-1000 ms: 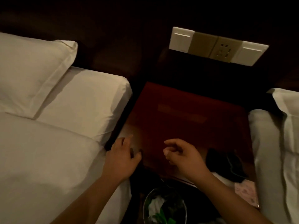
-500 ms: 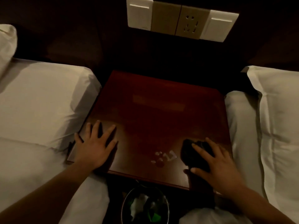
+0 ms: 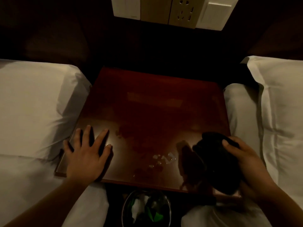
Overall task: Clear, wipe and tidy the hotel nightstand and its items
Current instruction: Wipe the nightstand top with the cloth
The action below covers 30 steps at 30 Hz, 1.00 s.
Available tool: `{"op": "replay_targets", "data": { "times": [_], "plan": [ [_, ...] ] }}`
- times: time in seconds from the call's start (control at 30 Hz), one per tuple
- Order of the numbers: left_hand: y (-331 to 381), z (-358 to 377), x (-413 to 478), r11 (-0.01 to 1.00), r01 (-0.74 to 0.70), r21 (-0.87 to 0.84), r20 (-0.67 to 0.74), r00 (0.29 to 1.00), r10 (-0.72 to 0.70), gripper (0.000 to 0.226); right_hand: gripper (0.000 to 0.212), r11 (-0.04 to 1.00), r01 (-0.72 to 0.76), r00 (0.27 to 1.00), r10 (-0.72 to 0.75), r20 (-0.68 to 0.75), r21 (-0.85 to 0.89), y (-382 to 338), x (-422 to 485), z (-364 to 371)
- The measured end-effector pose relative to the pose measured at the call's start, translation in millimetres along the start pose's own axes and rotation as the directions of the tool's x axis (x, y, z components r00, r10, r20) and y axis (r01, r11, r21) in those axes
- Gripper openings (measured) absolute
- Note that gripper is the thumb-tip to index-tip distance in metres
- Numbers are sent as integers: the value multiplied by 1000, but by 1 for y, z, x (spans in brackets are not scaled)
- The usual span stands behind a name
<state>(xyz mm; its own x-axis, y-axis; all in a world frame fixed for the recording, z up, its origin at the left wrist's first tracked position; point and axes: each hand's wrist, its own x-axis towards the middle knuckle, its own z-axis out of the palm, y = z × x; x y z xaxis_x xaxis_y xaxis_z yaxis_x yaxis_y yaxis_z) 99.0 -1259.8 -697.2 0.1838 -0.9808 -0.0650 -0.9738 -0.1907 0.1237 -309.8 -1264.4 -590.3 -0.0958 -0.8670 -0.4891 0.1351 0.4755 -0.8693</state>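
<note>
The dark red wooden nightstand (image 3: 157, 112) stands between two white beds, its glossy top bare apart from a small patch of wet drops (image 3: 161, 159) near the front edge. My left hand (image 3: 86, 154) lies flat on the front left corner with its fingers spread. My right hand (image 3: 246, 159) grips a bunched dark cloth (image 3: 214, 159) at the front right corner, just right of the drops. The cloth's lower part hangs over the front edge.
A small round bin (image 3: 146, 208) with white and green rubbish sits on the floor below the front edge. White bedding flanks the nightstand, left (image 3: 36, 112) and right (image 3: 270, 115). A switch and socket panel (image 3: 173, 10) is on the dark wall behind.
The view has closed in on the nightstand. My right hand went to the cloth at the front right corner and closed on it. My left hand settled flat on the front left corner.
</note>
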Motion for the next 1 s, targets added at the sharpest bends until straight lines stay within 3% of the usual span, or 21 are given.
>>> {"op": "replay_targets", "data": {
  "times": [0.1,0.2,0.27,0.3,0.37,0.43,0.5,0.6,0.67,0.73,0.8,0.87,0.9,1.0],
  "plan": [
    [0,0,-1,1000,-3,5,-9,1000,3,59,21,988,-4,999,11,-40,157,2,2,-12],
    [-1,1,0,1000,-6,10,-12,1000,6,58,31,941,-42,998,26,50,336,-1,5,-24],
    [-2,3,1,1000,-11,24,-16,1000,11,57,33,928,-73,997,53,64,365,-7,8,-30],
    [-2,4,1,999,-12,30,-18,1000,12,57,29,953,-71,997,76,-6,294,-7,9,-33],
    [-3,6,1,999,-14,37,-24,1000,15,56,17,994,-99,962,84,-259,-47,-2,12,-37],
    [-4,8,2,999,-11,40,-31,999,12,56,15,932,-125,906,-33,-422,-341,9,13,-45],
    [-5,9,2,999,-5,43,-37,999,7,56,17,794,-74,874,-240,-423,-604,15,13,-49],
    [-5,9,2,999,-5,45,-38,999,6,56,22,483,31,804,-533,-266,-875,12,12,-43],
    [-5,9,2,999,2,42,-44,999,0,56,24,350,83,771,-616,-162,-933,10,13,-29],
    [-4,8,2,999,6,31,-45,999,-5,56,24,290,103,787,-609,-100,-952,9,14,-10],
    [-4,8,1,1000,6,23,-41,999,-5,56,27,352,148,836,-544,-73,-924,13,13,10],
    [-4,7,2,1000,5,20,-37,999,-5,57,34,538,160,910,-405,-87,-827,15,9,21],
    [-4,7,2,1000,6,19,-35,999,-5,57,32,558,178,909,-409,-82,-811,17,7,19],
    [-4,7,2,1000,8,24,-32,999,-7,58,29,301,273,785,-619,31,-914,25,1,-3]
  ]
}}
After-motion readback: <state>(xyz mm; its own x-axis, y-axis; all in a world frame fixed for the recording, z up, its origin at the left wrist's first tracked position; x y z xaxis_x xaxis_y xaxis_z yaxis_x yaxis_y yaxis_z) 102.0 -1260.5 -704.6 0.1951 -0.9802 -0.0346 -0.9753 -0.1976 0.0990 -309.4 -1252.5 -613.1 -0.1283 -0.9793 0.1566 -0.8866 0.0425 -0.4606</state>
